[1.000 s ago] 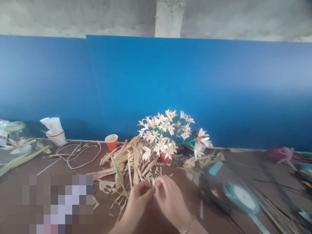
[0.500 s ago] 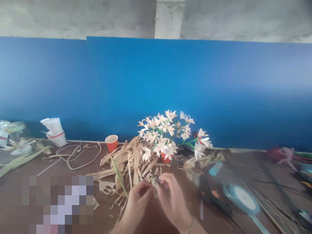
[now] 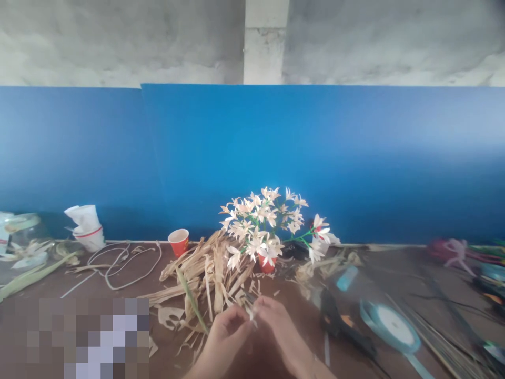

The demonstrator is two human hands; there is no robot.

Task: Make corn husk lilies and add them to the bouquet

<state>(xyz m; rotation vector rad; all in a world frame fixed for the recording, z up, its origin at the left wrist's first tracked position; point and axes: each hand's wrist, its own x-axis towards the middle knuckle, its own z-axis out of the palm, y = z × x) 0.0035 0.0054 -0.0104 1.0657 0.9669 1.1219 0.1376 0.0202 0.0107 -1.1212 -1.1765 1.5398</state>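
Observation:
My left hand (image 3: 229, 330) is closed in a pinch on a small pale piece of corn husk (image 3: 252, 318), low in the middle of the view. Beside it my right hand (image 3: 278, 329) is closed too, its fingertips meeting the left ones at that piece. A slim dark thing shows at the right fingertips, too blurred to name. Dried corn husks (image 3: 215, 273) lie heaped just beyond the hands. Behind them, white handmade flowers on green stems (image 3: 256, 218) stand in a red paper cup (image 3: 266, 265).
A black glue gun (image 3: 341, 323) and a reel of light blue ribbon (image 3: 394, 326) lie on the right. Farther left stand another red paper cup (image 3: 179, 242) and stacked white cups (image 3: 89, 231) near a white cable (image 3: 118, 287). A blue panel (image 3: 252, 137) rises behind the brown table.
The view has tilted up slightly, so things sit lower in the picture. My hands stay pinched together; the right hand has turned a little and the small pale piece shows more between the fingertips.

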